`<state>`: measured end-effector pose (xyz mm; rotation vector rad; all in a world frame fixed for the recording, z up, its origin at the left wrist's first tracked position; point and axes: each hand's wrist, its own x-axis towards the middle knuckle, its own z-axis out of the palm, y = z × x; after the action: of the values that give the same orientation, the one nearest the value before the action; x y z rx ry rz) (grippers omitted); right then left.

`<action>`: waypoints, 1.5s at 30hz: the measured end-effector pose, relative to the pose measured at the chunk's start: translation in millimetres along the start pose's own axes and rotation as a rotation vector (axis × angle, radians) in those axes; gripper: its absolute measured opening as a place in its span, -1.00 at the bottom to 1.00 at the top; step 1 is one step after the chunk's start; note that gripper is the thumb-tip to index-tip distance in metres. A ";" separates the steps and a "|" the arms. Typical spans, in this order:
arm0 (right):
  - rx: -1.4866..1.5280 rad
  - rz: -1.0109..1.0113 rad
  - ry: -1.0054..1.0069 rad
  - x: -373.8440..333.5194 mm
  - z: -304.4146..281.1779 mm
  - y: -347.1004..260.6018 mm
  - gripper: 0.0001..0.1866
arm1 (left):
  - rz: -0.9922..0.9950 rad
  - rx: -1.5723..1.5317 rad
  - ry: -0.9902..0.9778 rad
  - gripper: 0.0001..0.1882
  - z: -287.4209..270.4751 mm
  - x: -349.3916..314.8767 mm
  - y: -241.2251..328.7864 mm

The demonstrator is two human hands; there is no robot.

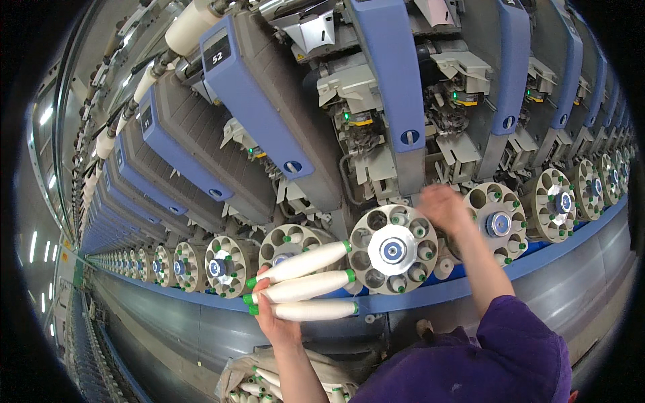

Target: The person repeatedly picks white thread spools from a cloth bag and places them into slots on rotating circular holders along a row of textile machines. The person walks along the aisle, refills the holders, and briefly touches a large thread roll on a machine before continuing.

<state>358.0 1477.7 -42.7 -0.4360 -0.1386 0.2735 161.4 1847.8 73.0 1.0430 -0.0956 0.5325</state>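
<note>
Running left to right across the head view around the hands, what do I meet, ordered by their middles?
Left blue-hubbed magazine → left hand gripping three white bobbins → silver-centred magazine → right hand, blurred → right blue-hubbed magazine.

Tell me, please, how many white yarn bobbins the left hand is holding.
3: the left hand holds an upper bobbin, a middle bobbin and a lower bobbin, fanned out. Any tucked behind them would be hidden.
</note>
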 end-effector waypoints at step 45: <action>-0.283 0.164 0.554 -53.3 1.8 -52.6 -0.81 | -0.125 -0.257 0.186 -0.53 -8.3 7.8 -44.1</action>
<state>319.0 1417.2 -22.2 -0.7906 0.4073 0.2858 187.1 1840.6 36.1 0.7401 0.0640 0.4871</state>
